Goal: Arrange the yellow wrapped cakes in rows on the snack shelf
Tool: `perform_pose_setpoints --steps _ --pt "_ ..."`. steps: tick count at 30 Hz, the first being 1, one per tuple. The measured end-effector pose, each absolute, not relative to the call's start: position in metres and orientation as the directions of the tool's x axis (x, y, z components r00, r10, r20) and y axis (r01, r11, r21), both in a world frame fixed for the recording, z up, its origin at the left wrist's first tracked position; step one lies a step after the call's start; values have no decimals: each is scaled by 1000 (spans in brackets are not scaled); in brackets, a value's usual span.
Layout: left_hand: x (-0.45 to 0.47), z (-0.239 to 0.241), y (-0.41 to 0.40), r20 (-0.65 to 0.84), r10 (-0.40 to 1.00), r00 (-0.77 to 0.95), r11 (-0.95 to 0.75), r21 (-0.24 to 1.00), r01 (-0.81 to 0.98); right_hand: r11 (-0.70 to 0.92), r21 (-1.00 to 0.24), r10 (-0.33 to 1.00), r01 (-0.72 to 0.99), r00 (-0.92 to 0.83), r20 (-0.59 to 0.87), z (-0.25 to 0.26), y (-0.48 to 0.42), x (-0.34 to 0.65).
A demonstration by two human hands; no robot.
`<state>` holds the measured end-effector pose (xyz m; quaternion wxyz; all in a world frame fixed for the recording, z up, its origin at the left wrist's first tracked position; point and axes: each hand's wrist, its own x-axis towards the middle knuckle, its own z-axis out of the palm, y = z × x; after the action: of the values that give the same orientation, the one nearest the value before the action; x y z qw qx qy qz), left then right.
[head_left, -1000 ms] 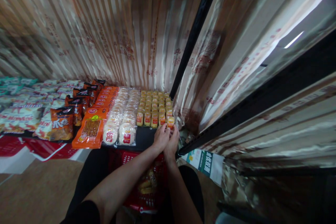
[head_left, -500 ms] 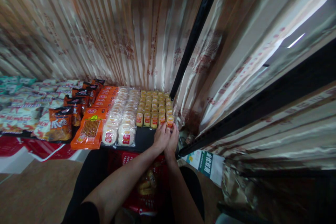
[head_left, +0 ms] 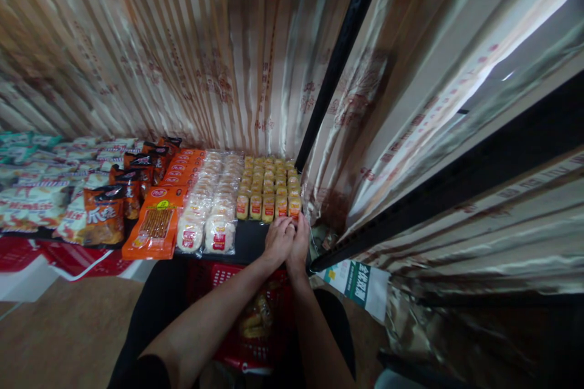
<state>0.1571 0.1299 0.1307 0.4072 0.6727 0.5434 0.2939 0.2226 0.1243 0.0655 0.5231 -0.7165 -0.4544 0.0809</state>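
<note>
Small wrapped yellow snack cakes [head_left: 268, 208] with red labels stand in close rows at the right end of a black shelf [head_left: 250, 243]. My left hand [head_left: 278, 242] and my right hand [head_left: 298, 243] are side by side at the front of the rightmost row. Between them, their bent fingertips close on the front wrapped snack cake [head_left: 294, 204], which stands upright in line with its neighbours. The cake's lower part is hidden by the fingers. To the left lie packs of round white crackers [head_left: 219, 234] with red labels.
Orange snack bags [head_left: 150, 228], brown bags [head_left: 104, 216] and white bags [head_left: 39, 203] fill the shelf leftward. A red basket [head_left: 225, 276] with wrapped food stands below, between my knees. Black posts [head_left: 335, 67] and striped plastic sheeting [head_left: 255, 42] bound the back and right.
The front snack cake has shifted slightly back into line with its row. My left fingers have slid down a little from its upper part; both hands stay beside it.
</note>
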Motion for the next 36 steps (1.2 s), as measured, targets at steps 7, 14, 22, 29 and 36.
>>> perform_pose_setpoints --steps 7,14,22,29,36 --pt "153 133 129 -65 965 255 -83 845 528 -52 -816 756 576 556 344 62 126 222" --pt "152 123 126 -20 974 227 -98 864 494 -45 -810 757 585 549 354 63 124 223" --pt "142 123 112 4 982 188 -88 893 442 3 -823 748 568 545 379 78 114 216" --pt "133 129 94 -1 980 199 -93 881 464 11 -861 766 509 549 334 84 95 207" --pt "119 126 69 27 965 259 -154 860 486 -1 -842 748 539 559 357 93 62 190"
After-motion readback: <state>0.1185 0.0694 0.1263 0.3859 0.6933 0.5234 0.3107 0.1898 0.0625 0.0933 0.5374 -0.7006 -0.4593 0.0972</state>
